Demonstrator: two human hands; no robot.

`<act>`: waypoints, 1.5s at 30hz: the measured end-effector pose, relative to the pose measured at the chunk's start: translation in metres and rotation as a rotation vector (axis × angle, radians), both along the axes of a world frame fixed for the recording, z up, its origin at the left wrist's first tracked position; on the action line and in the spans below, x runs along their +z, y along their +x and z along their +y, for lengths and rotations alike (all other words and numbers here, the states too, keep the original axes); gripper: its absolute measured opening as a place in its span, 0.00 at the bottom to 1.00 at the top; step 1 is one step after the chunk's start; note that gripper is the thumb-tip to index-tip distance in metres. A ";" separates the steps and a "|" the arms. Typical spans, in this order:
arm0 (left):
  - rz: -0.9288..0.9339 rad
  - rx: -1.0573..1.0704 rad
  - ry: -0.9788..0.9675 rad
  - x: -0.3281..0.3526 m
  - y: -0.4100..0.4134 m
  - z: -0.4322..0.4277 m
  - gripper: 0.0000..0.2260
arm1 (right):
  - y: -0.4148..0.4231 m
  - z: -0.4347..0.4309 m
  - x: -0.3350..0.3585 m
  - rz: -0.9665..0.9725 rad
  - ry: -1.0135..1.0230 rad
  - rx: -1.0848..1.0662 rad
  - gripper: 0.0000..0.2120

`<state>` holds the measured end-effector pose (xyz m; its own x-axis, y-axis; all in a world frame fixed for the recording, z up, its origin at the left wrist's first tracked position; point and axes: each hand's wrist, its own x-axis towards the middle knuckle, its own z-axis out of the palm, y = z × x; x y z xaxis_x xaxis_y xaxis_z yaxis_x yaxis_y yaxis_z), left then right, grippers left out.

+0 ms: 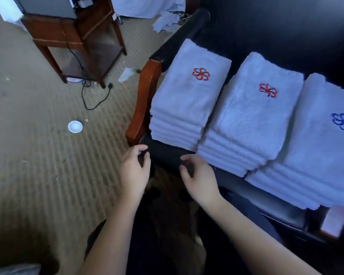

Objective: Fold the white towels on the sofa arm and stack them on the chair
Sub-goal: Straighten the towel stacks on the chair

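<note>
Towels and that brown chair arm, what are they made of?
The towels look like soft cotton terry: white, matte, with a fuzzy, looped surface. The chair arm looks like varnished wood: reddish-brown, smooth, with a shiny highlight. Its black pad could be leather or vinyl; I cannot tell which.

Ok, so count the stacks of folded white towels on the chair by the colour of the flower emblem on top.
Stacks of folded white towels with a red emblem: 2, left stack and middle stack
With a blue emblem: 1, right stack
Total: 3 stacks
</note>
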<state>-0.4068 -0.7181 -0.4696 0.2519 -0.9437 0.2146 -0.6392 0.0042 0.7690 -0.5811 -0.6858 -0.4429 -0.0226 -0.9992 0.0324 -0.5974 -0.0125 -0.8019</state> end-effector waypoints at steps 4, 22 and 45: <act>-0.005 -0.071 0.013 -0.024 0.005 -0.013 0.10 | 0.013 -0.015 -0.022 -0.009 0.123 -0.142 0.20; -0.032 -0.069 -0.034 -0.066 0.006 -0.089 0.02 | 0.023 -0.036 -0.044 -0.102 0.196 -0.338 0.27; -0.011 -0.109 0.031 -0.065 0.028 -0.093 0.04 | 0.025 -0.046 -0.056 -0.120 0.053 -0.580 0.01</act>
